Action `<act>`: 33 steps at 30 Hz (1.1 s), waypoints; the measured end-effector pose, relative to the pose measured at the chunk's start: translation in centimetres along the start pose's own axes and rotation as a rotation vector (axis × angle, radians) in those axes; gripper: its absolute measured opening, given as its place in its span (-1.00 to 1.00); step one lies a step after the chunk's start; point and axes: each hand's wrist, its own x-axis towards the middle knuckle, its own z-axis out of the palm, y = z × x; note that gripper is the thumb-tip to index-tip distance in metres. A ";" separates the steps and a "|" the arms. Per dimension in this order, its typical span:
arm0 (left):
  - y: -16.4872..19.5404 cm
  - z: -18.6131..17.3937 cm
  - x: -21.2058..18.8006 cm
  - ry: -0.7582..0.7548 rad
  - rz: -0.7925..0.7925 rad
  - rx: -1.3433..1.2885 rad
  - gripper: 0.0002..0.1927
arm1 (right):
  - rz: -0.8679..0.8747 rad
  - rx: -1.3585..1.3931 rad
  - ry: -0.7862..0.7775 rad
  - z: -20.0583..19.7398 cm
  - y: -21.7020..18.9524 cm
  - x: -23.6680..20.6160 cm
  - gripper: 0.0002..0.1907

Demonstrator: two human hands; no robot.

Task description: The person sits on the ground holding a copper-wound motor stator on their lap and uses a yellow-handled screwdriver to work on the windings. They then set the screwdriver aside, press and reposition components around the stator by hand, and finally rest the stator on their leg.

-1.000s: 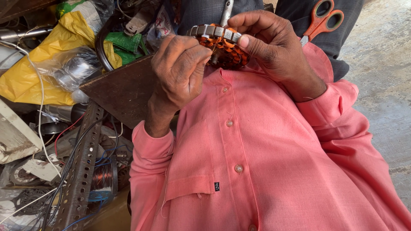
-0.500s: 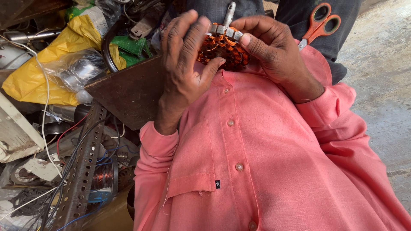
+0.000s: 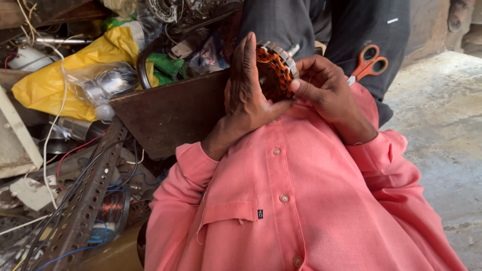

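Left of the brown board (image 3: 173,118) lies a heap of clutter: a yellow plastic bag (image 3: 50,83), loose wires, a perforated metal angle bar (image 3: 85,200) and a small spool of copper wire (image 3: 113,206), while to the right of the board and beyond the person's pink shirt (image 3: 301,200) is a bare grey concrete floor (image 3: 442,135). Just right of the board's upper edge the left hand (image 3: 248,95) stands upright, palm and straight fingers pressed flat against the round copper-wound stator (image 3: 275,70). On the stator's far side the right hand (image 3: 326,93) has its fingers curled around the metal rim, and orange-handled scissors (image 3: 369,62) rest on dark trousers beyond it.
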 end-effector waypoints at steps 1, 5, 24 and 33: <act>0.3 -0.2 0.2 -0.026 -0.003 -0.011 0.41 | -0.017 0.034 -0.005 -0.1 0.0 -0.5 -0.68; 2.1 -0.5 -0.3 -0.010 0.057 0.202 0.30 | -0.113 -0.025 -0.012 -0.1 0.5 -1.9 -0.63; -0.1 -1.4 1.1 -0.220 0.195 -0.082 -0.60 | -0.064 0.164 0.000 0.0 1.4 -2.3 -0.68; -0.1 -1.4 2.1 -0.316 0.159 -0.114 -0.72 | -0.156 0.099 0.019 0.0 2.8 -2.1 -0.78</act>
